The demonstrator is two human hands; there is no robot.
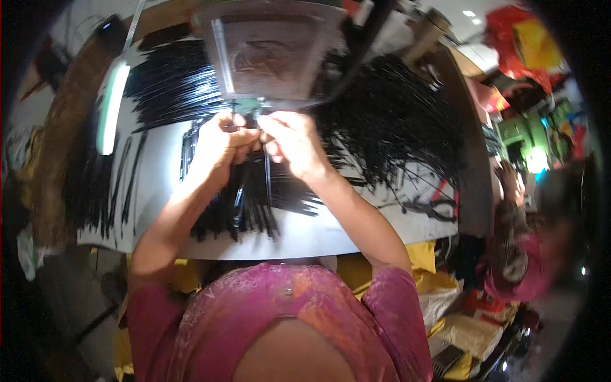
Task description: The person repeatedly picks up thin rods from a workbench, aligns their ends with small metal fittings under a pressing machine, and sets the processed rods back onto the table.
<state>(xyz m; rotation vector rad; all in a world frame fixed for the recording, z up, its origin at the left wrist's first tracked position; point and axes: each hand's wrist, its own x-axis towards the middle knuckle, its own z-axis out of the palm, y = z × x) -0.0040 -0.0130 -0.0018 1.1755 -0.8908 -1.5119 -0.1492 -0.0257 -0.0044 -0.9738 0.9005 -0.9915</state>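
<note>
My left hand and my right hand meet at the middle of the white tabletop, fingers pinched close together. A thin dark strand hangs below the fingertips of my right hand. What each pinch holds is small and blurred. Just beyond my fingertips, under a framed translucent panel, sits a small greenish metal part. Beneath my wrists lies a bundle of thin black strands, like cables or cords, fanned toward me.
Large piles of black strands lie at the back left and right. A lit tube lamp stands at the left. Red-handled pliers rest near the right edge. Yellow bags sit below the table. Another person's sleeve shows at far right.
</note>
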